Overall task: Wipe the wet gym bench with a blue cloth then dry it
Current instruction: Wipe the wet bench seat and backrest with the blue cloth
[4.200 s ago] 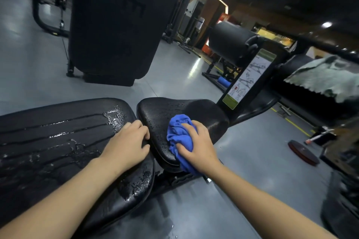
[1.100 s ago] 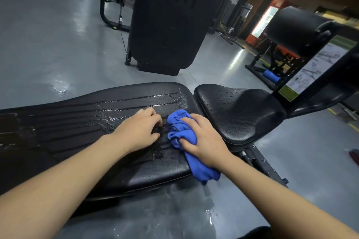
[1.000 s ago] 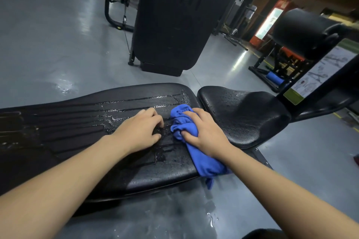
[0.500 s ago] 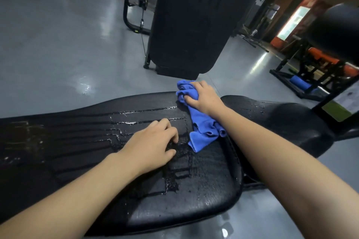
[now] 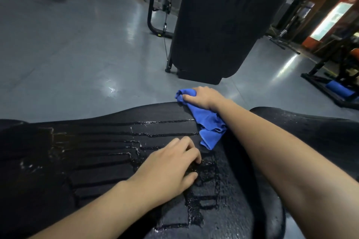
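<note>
The right hand [image 5: 204, 96] is closed around a bunched part of the blue cloth [image 5: 208, 124] at the far edge of the bench pad [image 5: 97, 153]. The rest of the cloth trails back across the pad toward the near side, partly under the right forearm. The left hand [image 5: 171, 170] lies palm down on the pad near its middle, fingers loosely curled, gripping nothing. Its fingertips are near the loose end of the cloth but apart from it.

Water streaks and beads cover the pad to the left of and below the left hand. The seat pad [image 5: 320, 128] lies to the right, separated by a gap that the right forearm crosses; droplets show on its surface.

Beyond the far edge, a large black upright pad [image 5: 217, 25] stands on the grey floor [image 5: 68, 44]. A cable machine frame [image 5: 153, 6] stands behind it to the left. A black rack [image 5: 330, 75] with a blue roll [image 5: 338, 87] at its base is at the right.
</note>
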Demonstrator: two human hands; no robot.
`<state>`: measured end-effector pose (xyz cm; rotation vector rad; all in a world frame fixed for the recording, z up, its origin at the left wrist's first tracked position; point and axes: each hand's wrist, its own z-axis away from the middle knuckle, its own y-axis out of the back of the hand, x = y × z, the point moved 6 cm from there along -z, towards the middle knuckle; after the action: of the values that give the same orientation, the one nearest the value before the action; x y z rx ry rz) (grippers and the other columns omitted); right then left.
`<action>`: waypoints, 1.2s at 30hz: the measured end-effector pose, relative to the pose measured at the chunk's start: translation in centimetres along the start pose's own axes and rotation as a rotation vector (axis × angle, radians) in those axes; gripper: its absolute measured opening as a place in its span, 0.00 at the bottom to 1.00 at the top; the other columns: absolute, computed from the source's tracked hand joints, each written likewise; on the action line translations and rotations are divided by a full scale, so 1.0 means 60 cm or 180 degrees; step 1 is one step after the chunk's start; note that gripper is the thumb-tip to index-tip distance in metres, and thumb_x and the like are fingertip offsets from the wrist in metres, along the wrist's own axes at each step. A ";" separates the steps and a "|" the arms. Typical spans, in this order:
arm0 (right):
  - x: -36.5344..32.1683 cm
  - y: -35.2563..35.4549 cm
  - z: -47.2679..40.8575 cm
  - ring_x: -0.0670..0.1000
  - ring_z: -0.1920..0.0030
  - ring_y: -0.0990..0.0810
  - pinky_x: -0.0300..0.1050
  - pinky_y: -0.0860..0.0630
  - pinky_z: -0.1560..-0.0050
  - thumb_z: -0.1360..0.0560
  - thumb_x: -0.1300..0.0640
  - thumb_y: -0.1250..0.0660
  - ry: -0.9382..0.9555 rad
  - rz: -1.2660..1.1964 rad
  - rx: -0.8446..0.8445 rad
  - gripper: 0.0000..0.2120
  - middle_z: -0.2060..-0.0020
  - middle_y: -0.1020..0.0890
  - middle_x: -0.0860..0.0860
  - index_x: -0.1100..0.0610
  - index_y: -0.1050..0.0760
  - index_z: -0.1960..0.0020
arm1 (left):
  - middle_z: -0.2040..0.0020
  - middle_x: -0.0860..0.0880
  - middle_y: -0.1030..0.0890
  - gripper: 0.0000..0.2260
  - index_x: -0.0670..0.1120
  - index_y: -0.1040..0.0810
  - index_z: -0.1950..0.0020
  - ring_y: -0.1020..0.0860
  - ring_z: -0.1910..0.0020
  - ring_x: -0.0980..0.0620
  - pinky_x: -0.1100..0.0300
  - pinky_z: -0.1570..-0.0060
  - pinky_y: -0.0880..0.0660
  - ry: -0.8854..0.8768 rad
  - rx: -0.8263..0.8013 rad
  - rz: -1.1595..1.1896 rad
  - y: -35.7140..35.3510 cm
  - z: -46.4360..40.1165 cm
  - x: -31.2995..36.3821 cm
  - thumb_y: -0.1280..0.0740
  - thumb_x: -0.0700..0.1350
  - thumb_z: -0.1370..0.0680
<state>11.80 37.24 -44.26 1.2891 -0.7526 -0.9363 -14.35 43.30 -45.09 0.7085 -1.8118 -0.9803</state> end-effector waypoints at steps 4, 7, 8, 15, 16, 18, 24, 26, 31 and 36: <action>-0.062 -0.027 -0.022 0.56 0.51 0.27 0.49 0.31 0.53 0.30 0.28 0.48 0.0232 0.0026 -0.0142 0.34 0.45 0.19 0.54 0.44 0.24 0.35 | 0.41 0.59 0.34 0.12 0.58 0.31 0.41 0.34 0.41 0.57 0.56 0.44 0.28 -0.0035 0.0071 -0.0060 -0.003 -0.002 -0.001 0.36 0.57 0.23; -0.074 -0.025 -0.020 0.56 0.52 0.27 0.49 0.31 0.52 0.25 0.31 0.45 0.0274 0.0058 -0.0099 0.28 0.48 0.20 0.54 0.47 0.24 0.35 | 0.42 0.59 0.34 0.12 0.58 0.30 0.41 0.34 0.42 0.57 0.56 0.45 0.28 -0.0027 0.0056 -0.0100 -0.006 -0.006 -0.002 0.35 0.57 0.23; -0.069 -0.024 -0.017 0.56 0.51 0.26 0.49 0.31 0.52 0.24 0.31 0.45 0.0259 0.0052 -0.0115 0.28 0.49 0.21 0.53 0.47 0.24 0.35 | 0.42 0.59 0.34 0.12 0.58 0.30 0.41 0.34 0.42 0.57 0.57 0.45 0.28 -0.0023 0.0046 -0.0110 -0.006 -0.006 -0.002 0.35 0.58 0.23; 0.001 0.006 0.011 0.56 0.49 0.24 0.52 0.26 0.47 0.28 0.29 0.45 -0.0005 -0.0058 -0.0007 0.29 0.50 0.20 0.51 0.46 0.22 0.39 | 0.42 0.60 0.34 0.12 0.58 0.30 0.41 0.33 0.42 0.58 0.55 0.45 0.27 -0.0018 0.0053 -0.0075 -0.005 0.003 -0.005 0.35 0.57 0.22; 0.019 0.011 0.019 0.55 0.49 0.24 0.51 0.26 0.46 0.26 0.30 0.44 -0.0076 -0.0072 0.0050 0.27 0.51 0.21 0.50 0.46 0.23 0.40 | 0.42 0.60 0.34 0.11 0.58 0.30 0.41 0.33 0.41 0.58 0.55 0.45 0.27 -0.0026 0.0063 -0.0055 -0.004 0.003 -0.004 0.35 0.57 0.22; 0.050 0.020 0.038 0.55 0.48 0.23 0.52 0.25 0.46 0.26 0.30 0.42 -0.0195 -0.0181 0.0176 0.25 0.51 0.20 0.49 0.46 0.24 0.41 | 0.42 0.61 0.34 0.11 0.58 0.30 0.41 0.33 0.41 0.59 0.54 0.44 0.26 -0.0032 0.0043 -0.0017 -0.004 0.004 -0.004 0.35 0.56 0.22; 0.090 0.021 0.114 0.56 0.42 0.25 0.56 0.27 0.41 0.25 0.35 0.38 -0.0132 -0.0515 0.0579 0.25 0.43 0.28 0.52 0.47 0.30 0.34 | 0.42 0.62 0.33 0.11 0.59 0.29 0.42 0.32 0.41 0.60 0.56 0.42 0.28 -0.0090 -0.0086 0.0113 -0.003 0.006 -0.012 0.35 0.56 0.22; 0.097 0.021 0.151 0.56 0.38 0.28 0.55 0.29 0.38 0.24 0.37 0.37 -0.0072 -0.0568 0.0705 0.28 0.39 0.31 0.52 0.46 0.35 0.27 | 0.41 0.62 0.33 0.11 0.59 0.29 0.41 0.32 0.40 0.60 0.56 0.41 0.28 -0.0085 -0.0113 0.0091 -0.002 0.008 -0.010 0.35 0.56 0.22; 0.099 0.014 0.268 0.55 0.31 0.36 0.46 0.37 0.33 0.22 0.42 0.35 0.0044 -0.0502 0.0796 0.29 0.32 0.36 0.53 0.50 0.38 0.25 | 0.40 0.61 0.34 0.11 0.58 0.30 0.41 0.33 0.39 0.59 0.53 0.42 0.26 -0.0092 -0.0159 -0.0012 0.002 0.020 -0.001 0.35 0.55 0.22; 0.074 -0.002 0.394 0.51 0.27 0.42 0.40 0.43 0.31 0.23 0.39 0.38 0.0298 -0.0347 0.0648 0.34 0.28 0.39 0.52 0.51 0.41 0.23 | 0.39 0.60 0.33 0.12 0.58 0.29 0.40 0.32 0.38 0.58 0.54 0.42 0.27 -0.0060 -0.0240 -0.0135 0.009 0.034 -0.004 0.34 0.56 0.22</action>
<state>-7.10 22.69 -41.11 1.5548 -0.7243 -0.8964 -16.18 44.39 -45.27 0.6957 -1.7727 -1.0810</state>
